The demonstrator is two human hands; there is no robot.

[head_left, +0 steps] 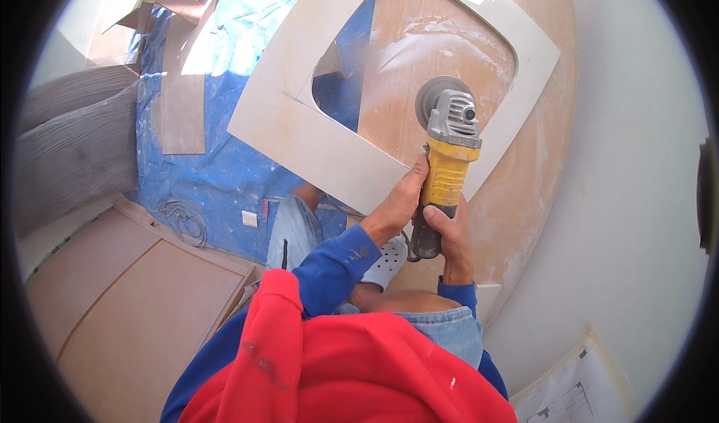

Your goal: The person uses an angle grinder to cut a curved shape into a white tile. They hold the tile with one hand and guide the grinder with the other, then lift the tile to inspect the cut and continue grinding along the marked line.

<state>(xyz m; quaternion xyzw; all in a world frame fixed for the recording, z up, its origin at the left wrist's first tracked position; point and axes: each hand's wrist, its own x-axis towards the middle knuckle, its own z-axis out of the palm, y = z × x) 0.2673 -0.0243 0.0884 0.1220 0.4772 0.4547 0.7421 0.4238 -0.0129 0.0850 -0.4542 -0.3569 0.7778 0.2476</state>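
Observation:
A yellow and grey angle grinder [447, 161] points away from me, its disc [437, 97] resting on a dusty wooden panel [419, 56]. My left hand [401, 202] grips the left side of the yellow body. My right hand [448, 232] is wrapped around the dark rear handle. A pale board frame [299, 131] with a large rounded cut-out lies over the wooden panel. The inner edge of the frame runs just beside the disc. White dust streaks the wood around the disc.
Blue plastic sheeting [217, 161] covers the floor to the left, with wood strips [183, 101] and a coiled cable [183, 221] on it. Brown flat panels [127, 303] lie at lower left. A white wall [636, 198] stands right; a paper drawing [577, 393] lies at lower right.

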